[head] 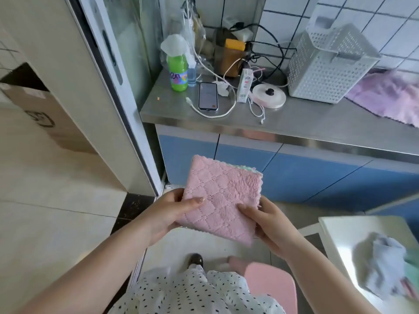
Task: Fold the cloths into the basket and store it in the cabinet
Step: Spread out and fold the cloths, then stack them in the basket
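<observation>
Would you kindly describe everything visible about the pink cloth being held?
The pink cloth looks like soft, fluffy microfibre stitched in a quilted pattern. It is folded into a rough square, with a green layer peeking out at its top right edge. The left hand and right hand pinch its lower sides, holding it in mid-air before the blue cabinet doors.

A steel-topped table [294,123] runs across the upper right, with blue cabinet doors [317,177] under its edge. Behind it the wall [374,12] is white square tile with dark grout. At the far left stands a tall cream panel with a white and metal frame [118,105], perhaps a sliding door. The floor [45,211] is pale glossy tile, crossed by a dark speckled threshold strip [133,207]. A brown cardboard box [45,118] sits beyond the frame. A white-topped side table [344,232] fills the lower right corner. Soft daylight falls evenly.
</observation>
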The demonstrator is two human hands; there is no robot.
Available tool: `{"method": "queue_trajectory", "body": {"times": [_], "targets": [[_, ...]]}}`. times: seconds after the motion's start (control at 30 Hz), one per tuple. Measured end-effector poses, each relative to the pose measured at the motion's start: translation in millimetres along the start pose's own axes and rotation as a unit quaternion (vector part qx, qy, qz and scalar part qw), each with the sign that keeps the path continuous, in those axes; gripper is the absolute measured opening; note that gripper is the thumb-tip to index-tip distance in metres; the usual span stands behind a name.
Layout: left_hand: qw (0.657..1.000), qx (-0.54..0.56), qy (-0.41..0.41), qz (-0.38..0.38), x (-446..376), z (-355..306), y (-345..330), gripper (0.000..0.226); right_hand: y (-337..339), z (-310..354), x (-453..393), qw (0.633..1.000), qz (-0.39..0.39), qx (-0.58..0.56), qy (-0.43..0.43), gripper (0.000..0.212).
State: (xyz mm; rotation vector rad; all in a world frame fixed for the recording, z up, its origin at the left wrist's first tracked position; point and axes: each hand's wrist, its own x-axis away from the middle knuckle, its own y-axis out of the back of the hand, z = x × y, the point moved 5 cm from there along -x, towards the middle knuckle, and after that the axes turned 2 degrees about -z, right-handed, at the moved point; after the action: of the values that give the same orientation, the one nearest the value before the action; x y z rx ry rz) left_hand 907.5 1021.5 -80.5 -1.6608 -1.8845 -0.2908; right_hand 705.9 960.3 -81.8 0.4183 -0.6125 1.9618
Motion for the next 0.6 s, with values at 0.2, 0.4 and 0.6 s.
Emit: {"method": "queue_trajectory", "body": {"times": [0.2,0.4,0.6], "targets": [[0.998,-0.043,0.003,0.042,-72,-71,-13,0.054,19,57,-49,0.998,-0.051,-0.024,0.021,0.049],[0.994,-0.064,0.003,0.093,-150,-136,-29,0.056,43,109,-93,0.991,-0.119,-0.04,0.045,0.049],[0.985,-0.096,-0.002,0.146,-224,-198,-62,0.043,72,162,-120,0.978,-0.179,-0.071,0.085,0.046]]}}
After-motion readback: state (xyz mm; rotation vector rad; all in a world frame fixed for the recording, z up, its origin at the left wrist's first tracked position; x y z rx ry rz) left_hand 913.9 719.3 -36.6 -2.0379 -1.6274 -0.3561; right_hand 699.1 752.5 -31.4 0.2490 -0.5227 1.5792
